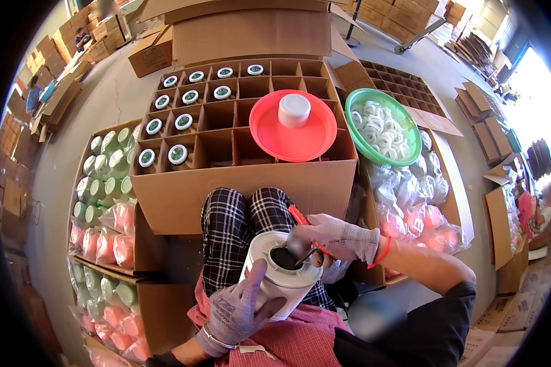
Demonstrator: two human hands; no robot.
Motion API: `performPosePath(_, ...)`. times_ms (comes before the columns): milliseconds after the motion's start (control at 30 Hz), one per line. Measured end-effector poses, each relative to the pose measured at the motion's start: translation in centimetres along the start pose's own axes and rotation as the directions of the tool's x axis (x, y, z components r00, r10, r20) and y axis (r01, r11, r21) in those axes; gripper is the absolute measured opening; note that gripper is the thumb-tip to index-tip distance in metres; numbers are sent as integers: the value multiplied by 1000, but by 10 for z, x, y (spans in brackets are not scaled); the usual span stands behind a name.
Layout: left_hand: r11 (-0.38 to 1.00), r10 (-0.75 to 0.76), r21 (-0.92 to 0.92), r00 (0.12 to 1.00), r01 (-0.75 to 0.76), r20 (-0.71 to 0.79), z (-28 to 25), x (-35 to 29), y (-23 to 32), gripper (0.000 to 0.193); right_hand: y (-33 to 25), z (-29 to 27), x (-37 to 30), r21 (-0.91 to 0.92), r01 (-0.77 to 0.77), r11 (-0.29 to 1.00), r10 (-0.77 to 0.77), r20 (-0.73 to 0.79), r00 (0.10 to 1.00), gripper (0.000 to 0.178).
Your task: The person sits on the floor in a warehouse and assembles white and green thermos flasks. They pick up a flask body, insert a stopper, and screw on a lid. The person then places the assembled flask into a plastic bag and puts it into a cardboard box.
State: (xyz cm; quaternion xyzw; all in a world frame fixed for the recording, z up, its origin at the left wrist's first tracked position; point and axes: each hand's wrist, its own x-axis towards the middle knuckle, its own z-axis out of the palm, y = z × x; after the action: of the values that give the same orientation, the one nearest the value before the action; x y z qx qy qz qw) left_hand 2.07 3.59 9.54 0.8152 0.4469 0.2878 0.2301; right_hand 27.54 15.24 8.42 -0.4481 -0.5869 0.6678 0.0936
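Note:
On my lap sits a white cylindrical canister (283, 295), tilted slightly, with a round dark opening in its top. My left hand (237, 311), in a grey glove, is wrapped around its near left side. A red-handled tool (297, 215) is gripped in my gloved right hand (329, 237) over the canister's top. Its thin dark end reaches to the opening's rim; my fingers cover the rest, so I cannot tell its exact kind.
Ahead stands a divided carton (245, 183) with several white-lidded jars (177, 154). On it rests a red basin (266, 150) holding a white round piece (294, 110). A green basin (353, 125) of white rings sits right. Boxes of wrapped green and pink pieces (113, 241) flank me.

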Motion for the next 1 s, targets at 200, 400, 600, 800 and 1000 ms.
performPosePath(200,988,-49,149,999,49,-4,7,-5,13,88,-31,21,-10,57,-233,971,240,-164,957,35)
performPosePath(400,996,-73,-39,995,76,67,4,-3,5,86,-34,19,-1,-528,98,843,-165,-82,983,39)
performPosePath(600,934,-20,-338,961,117,277,-25,-2,-43,87,-25,9,17,-559,616,555,-495,373,785,34)
performPosePath(800,311,101,-746,760,588,641,-3,31,-128,66,-63,29,13,-574,818,-37,-630,649,426,28)
performPosePath(1000,487,233,-822,863,295,448,14,40,-95,73,-84,2,-36,58,32,998,-15,-277,961,23)
